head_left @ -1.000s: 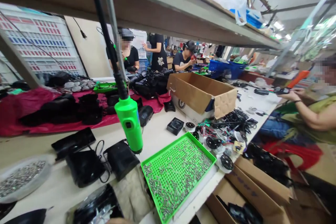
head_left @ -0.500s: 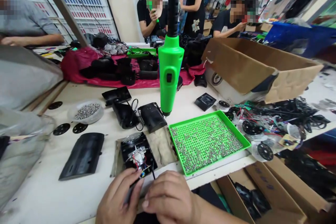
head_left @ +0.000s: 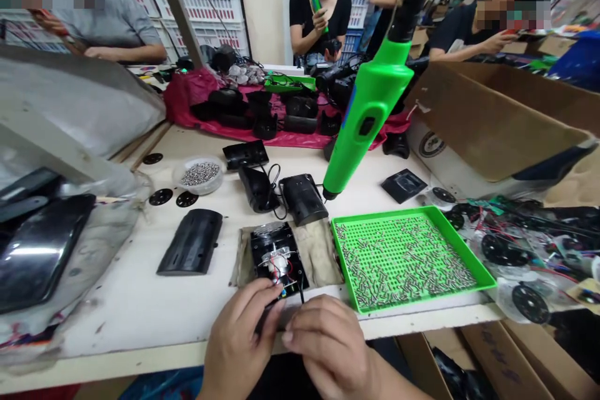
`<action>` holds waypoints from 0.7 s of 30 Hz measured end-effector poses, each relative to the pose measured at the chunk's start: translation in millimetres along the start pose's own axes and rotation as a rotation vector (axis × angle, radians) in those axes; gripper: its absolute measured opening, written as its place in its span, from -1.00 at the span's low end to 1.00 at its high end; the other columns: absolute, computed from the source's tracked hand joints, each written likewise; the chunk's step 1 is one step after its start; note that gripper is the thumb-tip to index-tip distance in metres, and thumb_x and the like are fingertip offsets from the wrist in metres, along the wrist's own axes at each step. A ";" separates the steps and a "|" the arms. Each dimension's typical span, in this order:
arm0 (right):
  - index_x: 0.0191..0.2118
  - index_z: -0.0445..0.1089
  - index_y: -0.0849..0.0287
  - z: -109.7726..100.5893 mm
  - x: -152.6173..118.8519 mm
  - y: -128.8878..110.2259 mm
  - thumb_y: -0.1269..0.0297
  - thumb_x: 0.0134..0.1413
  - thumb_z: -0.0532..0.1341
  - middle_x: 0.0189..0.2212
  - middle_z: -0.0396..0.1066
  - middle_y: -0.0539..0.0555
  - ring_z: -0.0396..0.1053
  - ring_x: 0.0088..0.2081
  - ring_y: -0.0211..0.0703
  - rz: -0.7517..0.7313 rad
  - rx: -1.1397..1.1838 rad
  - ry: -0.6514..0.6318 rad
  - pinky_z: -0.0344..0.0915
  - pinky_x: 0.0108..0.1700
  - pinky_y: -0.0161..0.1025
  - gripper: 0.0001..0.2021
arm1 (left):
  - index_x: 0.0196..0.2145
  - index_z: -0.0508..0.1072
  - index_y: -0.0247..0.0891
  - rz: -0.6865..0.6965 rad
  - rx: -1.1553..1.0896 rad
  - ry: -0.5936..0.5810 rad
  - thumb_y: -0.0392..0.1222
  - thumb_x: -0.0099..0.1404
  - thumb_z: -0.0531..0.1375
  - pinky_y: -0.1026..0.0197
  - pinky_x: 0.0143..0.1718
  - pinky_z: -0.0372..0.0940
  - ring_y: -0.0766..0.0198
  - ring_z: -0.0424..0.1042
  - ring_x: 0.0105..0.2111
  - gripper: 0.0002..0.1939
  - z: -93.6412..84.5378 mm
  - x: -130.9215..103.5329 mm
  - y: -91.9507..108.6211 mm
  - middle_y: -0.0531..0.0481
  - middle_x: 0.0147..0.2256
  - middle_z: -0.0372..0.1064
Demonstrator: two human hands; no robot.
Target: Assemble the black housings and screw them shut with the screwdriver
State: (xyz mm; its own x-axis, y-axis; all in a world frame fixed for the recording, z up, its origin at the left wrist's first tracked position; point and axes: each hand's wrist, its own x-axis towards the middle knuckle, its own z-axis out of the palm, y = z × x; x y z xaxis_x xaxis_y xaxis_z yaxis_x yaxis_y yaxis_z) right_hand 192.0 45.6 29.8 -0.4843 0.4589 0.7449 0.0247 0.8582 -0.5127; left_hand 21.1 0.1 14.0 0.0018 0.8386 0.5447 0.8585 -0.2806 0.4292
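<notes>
In the head view an opened black plastic housing (head_left: 262,244) lies at the front of the table, with a silvery motor (head_left: 275,264) and thin red and black wires inside. My left hand (head_left: 246,334) is closed at its near end, thumb and fingertips pinching the edge beside a small blue part (head_left: 284,293). Just to the right, my right hand (head_left: 332,340) has its fingers curled together. A black cable (head_left: 301,292) runs from the housing down into those fingers, which hide its far part. A green electric screwdriver (head_left: 368,119) hangs tilted above the table.
A green tray (head_left: 417,303) of small screws stands right of the housing. Black shells (head_left: 192,242) and a bowl of metal parts (head_left: 199,176) lie left and behind. Wired parts (head_left: 509,250) and a cardboard box (head_left: 497,125) occupy the right. Co-workers (head_left: 321,19) sit across the table.
The view has turned left, so the table and hands appear farther right. The hanging screwdriver now tilts where it hung upright. Both hands keep nearly the same pose at the housing.
</notes>
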 end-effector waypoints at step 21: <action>-0.15 0.38 0.24 5.6 5.3 1.3 0.49 0.18 0.03 -0.38 0.49 0.07 0.42 -0.35 -0.22 -0.031 -0.086 -0.058 0.35 -0.33 -0.30 -0.78 | -0.20 0.48 -0.17 0.040 0.001 0.029 -0.13 0.39 0.07 0.31 -0.23 0.38 0.31 0.53 -0.28 -0.80 0.8 1.3 -3.2 0.01 -0.23 0.50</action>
State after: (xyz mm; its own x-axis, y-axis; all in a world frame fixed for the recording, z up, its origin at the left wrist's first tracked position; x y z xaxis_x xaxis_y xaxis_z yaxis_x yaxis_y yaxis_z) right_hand 184.6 47.9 30.7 -0.5361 0.4194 0.7326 0.0826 0.8897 -0.4489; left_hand 18.8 2.5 12.8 0.0212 0.8130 0.5819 0.8586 -0.3130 0.4060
